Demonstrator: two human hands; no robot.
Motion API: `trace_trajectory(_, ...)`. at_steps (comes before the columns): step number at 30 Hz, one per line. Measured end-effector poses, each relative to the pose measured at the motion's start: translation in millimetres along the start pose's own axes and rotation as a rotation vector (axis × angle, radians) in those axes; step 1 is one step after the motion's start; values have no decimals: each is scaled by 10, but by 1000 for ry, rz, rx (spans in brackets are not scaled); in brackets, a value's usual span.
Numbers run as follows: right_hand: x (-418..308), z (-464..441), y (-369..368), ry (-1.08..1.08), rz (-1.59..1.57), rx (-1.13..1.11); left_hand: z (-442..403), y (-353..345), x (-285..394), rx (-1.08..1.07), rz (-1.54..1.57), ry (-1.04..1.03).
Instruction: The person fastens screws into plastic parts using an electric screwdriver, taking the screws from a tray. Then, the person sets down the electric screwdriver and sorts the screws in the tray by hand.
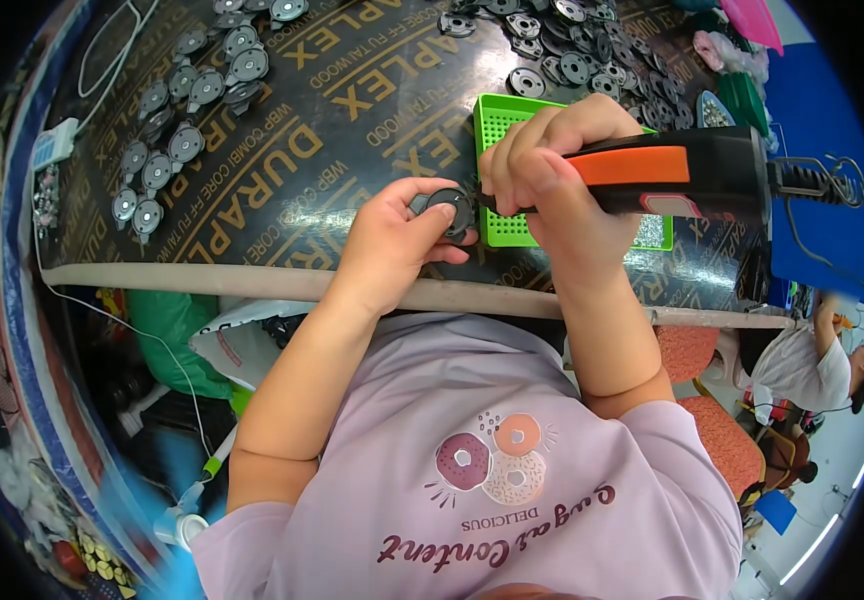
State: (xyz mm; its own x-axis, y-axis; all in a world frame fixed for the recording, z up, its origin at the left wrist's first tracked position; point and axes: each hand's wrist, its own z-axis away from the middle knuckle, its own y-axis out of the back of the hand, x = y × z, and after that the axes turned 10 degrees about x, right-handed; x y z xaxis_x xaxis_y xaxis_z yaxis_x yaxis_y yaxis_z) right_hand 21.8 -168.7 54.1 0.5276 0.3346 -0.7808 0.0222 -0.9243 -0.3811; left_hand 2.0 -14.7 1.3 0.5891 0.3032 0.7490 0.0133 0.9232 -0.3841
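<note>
1. One-handed, pinches black round part [460, 213] in left hand [392, 232], beside green tray [510, 236].
2. Grips orange-and-black tool [717, 180] in closed right hand [574, 180].
3. Reads "DURAPLEX" on tabletop [302, 215], "Sugar Content" and "DELICIOUS" on shirt [512, 370].

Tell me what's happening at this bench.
A person is working on a round black part, pinched in the left hand. The right hand grips a black and orange tool, apparently a power screwdriver, its tip pointed at the part's edge; whether they touch can't be made out. Beneath that hand sits a green basket. Similar parts lie on the table in two groups, a loose one to the left and a denser pile beyond the basket.
</note>
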Motion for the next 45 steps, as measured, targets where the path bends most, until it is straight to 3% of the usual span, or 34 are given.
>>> trace_trajectory(5,35,38,-23,66,89,-75,-24,29,-17,-20,27,29)
trace_trajectory(6,-61,30,5,59,266,-201,-38,43,-46,-31,63,17)
trace_trajectory(16,-46,69,-3,32,201,-152,-2,23,-20,-14,35,-29)
trace_trajectory(18,-97,2,49,35,299,-317,33,2,-18,3,6,-58)
trace_trajectory(21,-308,-98,39,11,92,-386,19,-21,-22,0,-32,-90)
trace_trajectory(23,-362,-225,181,77,-27,-314,40,-32,1,24,-51,-28)
trace_trajectory(26,-450,-319,569,83,247,110,160,-29,58,-1,-51,-131)
trace_trajectory(28,-435,-414,788,55,502,189,148,48,58,-15,-8,-197)
trace_trajectory(30,-363,-401,870,23,498,285,116,72,80,-17,-28,-218)
trace_trajectory(34,-336,-372,878,16,468,270,98,26,144,40,-113,-244)
trace_trajectory(36,-307,-367,910,35,481,251,106,17,159,84,-105,-132)
trace_trajectory(45,-306,-350,910,25,506,263,10,-16,39,7,-60,-45)
